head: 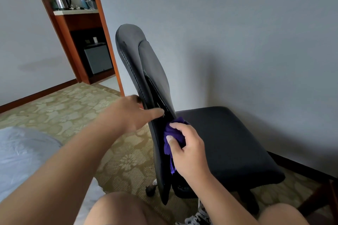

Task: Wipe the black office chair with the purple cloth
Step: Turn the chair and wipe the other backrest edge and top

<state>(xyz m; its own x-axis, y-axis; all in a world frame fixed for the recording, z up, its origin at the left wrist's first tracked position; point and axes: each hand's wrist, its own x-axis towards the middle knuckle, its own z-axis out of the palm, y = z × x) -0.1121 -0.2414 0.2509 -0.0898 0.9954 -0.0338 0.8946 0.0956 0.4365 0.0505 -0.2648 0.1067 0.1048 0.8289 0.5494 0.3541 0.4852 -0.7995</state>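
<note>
Black office chair [144, 71]: centre of the room, backrest edge-on, long axis rising from near to far-left. Left hand [131, 113]: clasps the backrest's left edge mid-height. Right hand [188, 148]: nearer and lower, grips the bunched purple cloth [172, 133] against the lower backrest. The next stroke likely runs upward, away from it.

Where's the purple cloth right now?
Head view, low centre: the purple cloth is bunched in the right hand, pressed against the lower backrest of the black office chair, left of its seat, below the left hand gripping the backrest's edge.
</note>
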